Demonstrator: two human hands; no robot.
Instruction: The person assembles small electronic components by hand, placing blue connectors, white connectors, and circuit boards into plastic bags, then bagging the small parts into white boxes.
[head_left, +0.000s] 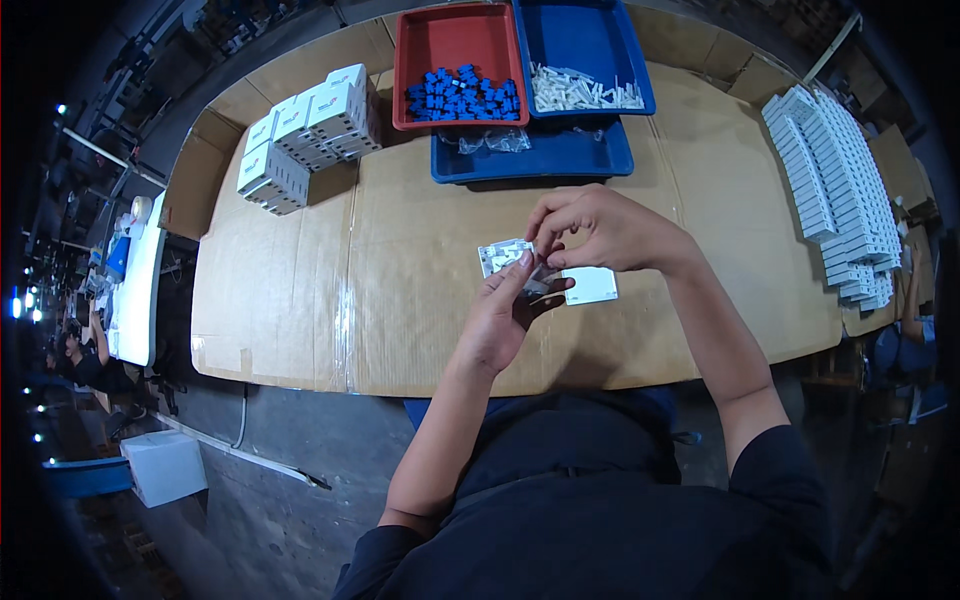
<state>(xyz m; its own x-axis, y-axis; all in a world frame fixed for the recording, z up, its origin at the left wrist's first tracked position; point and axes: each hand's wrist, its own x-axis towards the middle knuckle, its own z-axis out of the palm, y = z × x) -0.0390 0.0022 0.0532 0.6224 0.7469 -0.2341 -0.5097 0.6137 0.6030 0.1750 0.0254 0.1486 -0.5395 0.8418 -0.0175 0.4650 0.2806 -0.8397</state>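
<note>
My left hand (495, 325) holds a shallow white plastic housing (496, 258) above the middle of the cardboard-covered table, thumb across its near edge. Small white pieces show inside it. Over its right side, my right hand (610, 230) is bent down with thumb and fingers pinched together; what they pinch, if anything, is too small to make out. Something greyish and see-through (538, 282) shows between the two hands, its kind unclear. A flat white plastic cover (594, 287) lies just right of my left fingertips, partly behind them.
Beyond my hands, a red tray (460, 45) holds blue plastic parts (462, 95), and a blue tray (575, 40) holds white sticks (580, 90). Another blue tray (535, 165) sits below them with clear plastic bags. White boxes (315, 120) stand far left; stacked white housings (835, 190) line the right.
</note>
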